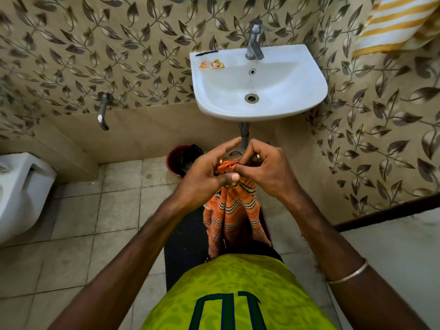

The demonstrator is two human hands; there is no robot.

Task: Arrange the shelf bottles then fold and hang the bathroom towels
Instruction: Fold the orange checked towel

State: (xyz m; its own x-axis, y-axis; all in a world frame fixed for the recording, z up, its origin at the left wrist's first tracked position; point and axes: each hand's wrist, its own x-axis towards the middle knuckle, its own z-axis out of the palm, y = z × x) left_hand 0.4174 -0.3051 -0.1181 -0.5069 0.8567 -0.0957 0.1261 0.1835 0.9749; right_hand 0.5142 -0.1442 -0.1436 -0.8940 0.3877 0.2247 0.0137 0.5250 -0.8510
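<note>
An orange towel [232,213] with dark and pale stripes hangs bunched in front of my body, below the sink. Both hands meet at its top edge. My left hand [204,172] grips the gathered cloth, thumb across the front. My right hand [266,167] pinches the same bunched edge from the right side. A second towel [395,25], white with yellow stripes, hangs at the top right corner against the wall. No shelf or bottles are in view.
A white wall sink [259,101] with a steel tap [254,40] is straight ahead, a small sachet [212,65] on its rim. A wall spout [102,110] sticks out at left above a toilet [21,191]. A brown bucket [181,160] stands under the sink.
</note>
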